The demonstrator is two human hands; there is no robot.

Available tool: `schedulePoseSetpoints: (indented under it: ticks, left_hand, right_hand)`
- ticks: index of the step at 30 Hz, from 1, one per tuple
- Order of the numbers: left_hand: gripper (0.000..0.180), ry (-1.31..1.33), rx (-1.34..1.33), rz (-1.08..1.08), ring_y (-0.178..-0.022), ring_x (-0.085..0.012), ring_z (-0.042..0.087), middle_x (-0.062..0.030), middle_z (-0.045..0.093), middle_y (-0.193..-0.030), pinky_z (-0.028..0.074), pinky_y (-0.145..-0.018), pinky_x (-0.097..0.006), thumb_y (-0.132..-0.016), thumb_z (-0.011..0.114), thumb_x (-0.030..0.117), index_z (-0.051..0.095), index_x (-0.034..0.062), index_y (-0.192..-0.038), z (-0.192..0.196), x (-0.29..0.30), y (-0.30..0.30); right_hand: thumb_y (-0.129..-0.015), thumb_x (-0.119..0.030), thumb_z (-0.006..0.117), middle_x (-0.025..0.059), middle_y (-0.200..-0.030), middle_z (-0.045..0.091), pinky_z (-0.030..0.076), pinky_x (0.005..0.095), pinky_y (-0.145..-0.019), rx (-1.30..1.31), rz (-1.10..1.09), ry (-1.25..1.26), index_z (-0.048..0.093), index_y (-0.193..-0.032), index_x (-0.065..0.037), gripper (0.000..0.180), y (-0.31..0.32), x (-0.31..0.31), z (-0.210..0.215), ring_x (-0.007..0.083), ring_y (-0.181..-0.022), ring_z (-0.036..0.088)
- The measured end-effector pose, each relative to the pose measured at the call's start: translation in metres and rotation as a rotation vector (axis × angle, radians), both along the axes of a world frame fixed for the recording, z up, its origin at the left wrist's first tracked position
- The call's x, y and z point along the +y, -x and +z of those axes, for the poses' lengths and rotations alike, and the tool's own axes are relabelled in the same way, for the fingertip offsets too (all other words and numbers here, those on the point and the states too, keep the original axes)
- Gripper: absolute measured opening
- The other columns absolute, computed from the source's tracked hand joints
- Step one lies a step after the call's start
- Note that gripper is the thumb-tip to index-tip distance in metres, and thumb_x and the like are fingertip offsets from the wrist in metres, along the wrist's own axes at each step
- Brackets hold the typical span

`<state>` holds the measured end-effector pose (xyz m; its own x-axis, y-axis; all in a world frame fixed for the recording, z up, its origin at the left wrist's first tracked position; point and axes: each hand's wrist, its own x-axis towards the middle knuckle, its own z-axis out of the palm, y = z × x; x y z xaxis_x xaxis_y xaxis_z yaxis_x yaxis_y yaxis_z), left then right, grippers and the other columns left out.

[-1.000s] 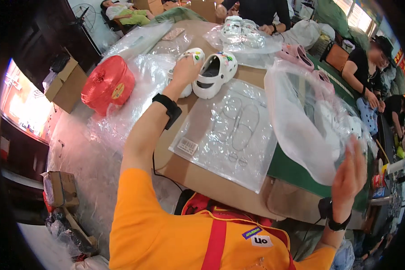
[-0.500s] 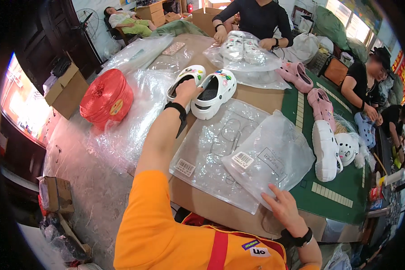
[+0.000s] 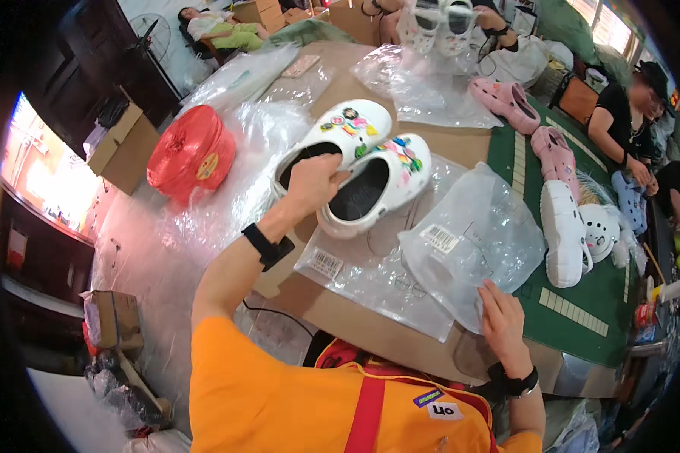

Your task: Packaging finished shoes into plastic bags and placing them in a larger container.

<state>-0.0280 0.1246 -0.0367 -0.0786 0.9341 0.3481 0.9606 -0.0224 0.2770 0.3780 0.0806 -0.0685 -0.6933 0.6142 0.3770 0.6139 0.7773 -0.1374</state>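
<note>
My left hand grips a pair of white clogs by their adjoining inner sides, holding them tilted above the table. Colourful charms dot the toes of the left clog and the right clog; their dark insoles show. My right hand has its fingers together at the near edge of a frosted plastic bag, seemingly pinching it; the thumb is mostly hidden. Puffed up a little, that bag overlaps another clear plastic bag lying flat under the clogs. Both bags carry a barcode label.
A red roll of plastic twine sits at the left among clear plastic sheets. On the green mat at right lie pink clogs, a white clog and a round white spotted item. Across the table, a co-worker's hands hold white clogs.
My left hand has lifted the white clogs off the bag and brought them nearer, toes tipped up. My right hand's fingers have drawn together at the frosted bag. The co-worker's white clogs have risen too.
</note>
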Motion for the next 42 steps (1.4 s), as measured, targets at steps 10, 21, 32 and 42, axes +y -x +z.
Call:
schedulePoseSetpoints:
  ticks: [10, 21, 32, 42]
  left_hand:
    - [0.031, 0.299, -0.411, -0.164, -0.072, -0.0357, 0.054, -0.0198, 0.055, -0.075, 0.042, -0.065, -0.041, -0.088, 0.048, 0.029, 0.053, -0.0006, -0.082, -0.019, -0.044, -0.012]
    - [0.055, 0.258, -0.213, -0.411, -0.094, -0.035, 0.055, -0.0189, 0.059, -0.103, 0.043, -0.082, -0.039, -0.074, 0.062, 0.046, 0.052, 0.0028, -0.107, -0.021, -0.026, -0.026]
    - [0.045, 0.21, -0.011, -0.057, -0.08, -0.0418, 0.058, -0.0247, 0.06, -0.084, 0.045, -0.068, -0.047, -0.075, 0.062, 0.03, 0.045, -0.0033, -0.101, -0.038, -0.029, -0.05]
    - [0.028, 0.125, -0.081, -0.081, -0.073, -0.041, 0.056, -0.0243, 0.057, -0.074, 0.043, -0.063, -0.046, -0.076, 0.061, 0.023, 0.054, -0.0031, -0.081, -0.034, -0.033, -0.034]
  right_hand:
    - [-0.066, 0.016, 0.049, 0.0142, -0.117, 0.051, 0.047, 0.0309, -0.064, 0.137, -0.137, 0.145, 0.057, -0.109, -0.005, 0.048, -0.015, -0.005, -0.014, 0.0252, -0.075, 0.058]
    - [-0.068, 0.005, 0.058, 0.0184, -0.116, 0.05, 0.047, 0.0357, -0.076, 0.254, -0.147, 0.209, 0.06, -0.102, -0.007, 0.037, -0.027, -0.026, -0.016, 0.0319, -0.092, 0.054]
    - [-0.075, -0.016, 0.061, 0.014, -0.128, 0.043, 0.037, 0.0406, -0.084, 0.055, -0.329, 0.028, 0.061, -0.099, -0.012, 0.024, -0.06, -0.072, -0.027, 0.032, -0.101, 0.05]
    - [-0.08, -0.007, 0.056, 0.0089, -0.109, 0.059, 0.046, 0.0334, -0.066, 0.233, -0.415, 0.025, 0.06, -0.107, -0.007, 0.027, -0.05, -0.043, -0.016, 0.0263, -0.076, 0.058]
